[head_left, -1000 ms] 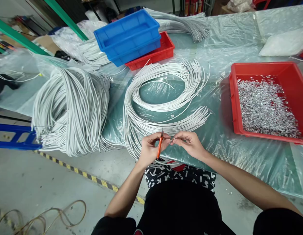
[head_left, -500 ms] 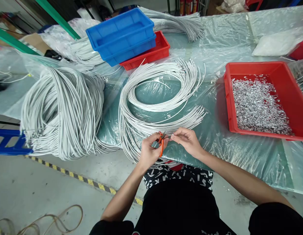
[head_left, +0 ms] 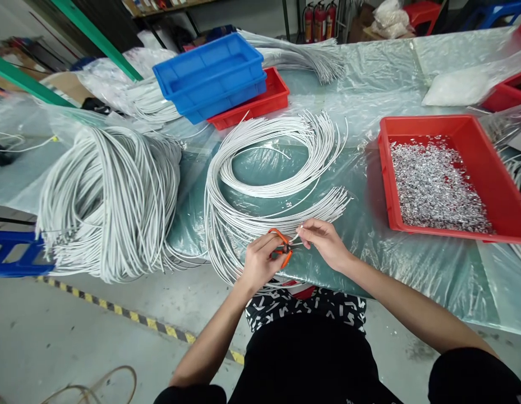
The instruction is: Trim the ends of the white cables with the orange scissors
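Observation:
My left hand (head_left: 260, 259) is wrapped round small orange-handled pliers (head_left: 287, 258), whose dark jaws point towards my right hand. Thumb and forefinger of my right hand (head_left: 324, 242) are pinched on what looks like the end of a white cable (head_left: 294, 239), just beside the pliers. Whether a small part sits on that end is too small to tell. Directly beyond both hands lies a looped bundle of white cables (head_left: 260, 188), its cut ends fanned out to the right.
A large heap of coiled white cables (head_left: 113, 202) stands at left. To the right is a red tray (head_left: 437, 229) of small shiny metal pieces. Blue bins (head_left: 210, 73) rest on a red bin (head_left: 277, 92) at the back. Plastic film covers the table (head_left: 369, 269).
The pliers have turned in my left hand, their handles now spread further apart. My right hand stays pinched close by. The view has tilted up slightly.

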`<state>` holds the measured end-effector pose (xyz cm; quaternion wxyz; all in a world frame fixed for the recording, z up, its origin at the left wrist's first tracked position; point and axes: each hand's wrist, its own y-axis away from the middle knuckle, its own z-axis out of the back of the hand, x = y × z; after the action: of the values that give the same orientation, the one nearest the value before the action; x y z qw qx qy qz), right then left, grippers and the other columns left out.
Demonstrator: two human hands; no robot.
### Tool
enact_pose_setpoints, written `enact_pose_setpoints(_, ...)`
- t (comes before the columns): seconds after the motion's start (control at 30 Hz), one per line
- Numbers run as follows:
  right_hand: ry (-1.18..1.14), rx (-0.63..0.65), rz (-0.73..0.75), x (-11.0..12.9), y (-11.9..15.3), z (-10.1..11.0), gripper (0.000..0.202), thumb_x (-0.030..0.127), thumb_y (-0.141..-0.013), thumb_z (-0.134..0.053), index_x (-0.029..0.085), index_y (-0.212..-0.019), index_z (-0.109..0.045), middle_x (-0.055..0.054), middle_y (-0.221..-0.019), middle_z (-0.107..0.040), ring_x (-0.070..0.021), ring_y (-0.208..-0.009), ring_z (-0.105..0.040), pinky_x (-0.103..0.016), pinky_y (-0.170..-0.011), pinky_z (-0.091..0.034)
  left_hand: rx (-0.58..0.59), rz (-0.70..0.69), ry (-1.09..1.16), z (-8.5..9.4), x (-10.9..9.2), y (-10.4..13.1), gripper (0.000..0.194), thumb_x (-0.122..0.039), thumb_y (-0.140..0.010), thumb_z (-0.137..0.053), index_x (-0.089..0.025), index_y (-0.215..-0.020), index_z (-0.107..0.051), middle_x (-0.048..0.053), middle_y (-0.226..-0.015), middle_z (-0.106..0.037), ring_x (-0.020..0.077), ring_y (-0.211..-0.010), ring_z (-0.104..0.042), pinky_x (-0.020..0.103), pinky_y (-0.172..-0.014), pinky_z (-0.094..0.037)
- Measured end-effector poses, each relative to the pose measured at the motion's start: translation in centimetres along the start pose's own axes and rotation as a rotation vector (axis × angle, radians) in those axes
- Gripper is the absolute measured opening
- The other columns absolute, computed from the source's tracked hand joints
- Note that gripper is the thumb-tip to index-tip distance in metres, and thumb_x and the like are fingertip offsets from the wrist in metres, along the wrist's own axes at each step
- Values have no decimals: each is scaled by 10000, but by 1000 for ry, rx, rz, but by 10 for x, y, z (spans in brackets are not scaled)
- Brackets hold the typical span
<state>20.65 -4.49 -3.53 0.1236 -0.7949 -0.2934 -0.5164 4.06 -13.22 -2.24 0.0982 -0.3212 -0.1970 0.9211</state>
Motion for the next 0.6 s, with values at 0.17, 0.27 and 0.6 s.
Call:
enact_pose_setpoints(0.17,54,5,-1,3,1,-1,308,457,-742,-785,177,-731,-660,36,-616,-535,-83,-529,-449,-247,-509,-378,18,49,75,6,-3,-1,131,-156,-865,-600,-151,-946,-703,69,-852,-729,166,-776,-677,261,-722,-528)
enact_pose_setpoints(0.27,182,42,34,17,-1,6,322,490,-753,-762,179,-790,-689,13,-654,-592,-98,-548,-485,-250,-514,-400,12,91,108,10,-3,1,131,-157,-864,-605,-148,-949,-704,70,-861,-726,160,-769,-668,258,-729,-526)
enact_pose_setpoints(0.6,957,225,248,65,-4,46,133,275,-878,-645,202,-778,-694,16,-645,-603,-116,-577,-484,-272,-577,-340,445,-162,-20,62,-8,15,137,-172,-924,-537,-170,-859,-657,54,-768,-675,155,-711,-630,248,-654,-481)
